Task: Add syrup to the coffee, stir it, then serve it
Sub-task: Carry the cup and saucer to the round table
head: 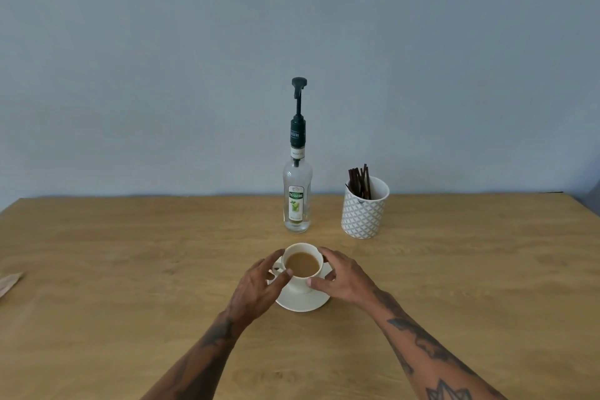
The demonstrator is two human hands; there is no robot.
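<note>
A white cup (297,284) of milky coffee stands on a white saucer (302,302) in the middle of the wooden table. My left hand (256,286) is against the cup's left side with its fingers spread over the saucer. My right hand (344,279) curves around the cup's right side, fingers apart, thumb near the cup's base. Neither hand has lifted anything. Just behind the cup stands a clear syrup bottle (297,204) with a green label and a tall dark pump (298,83). Dark stirrers (358,180) stick out of a patterned white holder (363,214) to the bottle's right.
The wooden table (130,253) runs back to a plain blue-grey wall. A pale brown scrap (8,282) lies at the table's left edge. A small dark item on the saucer's left side is mostly hidden by my left fingers.
</note>
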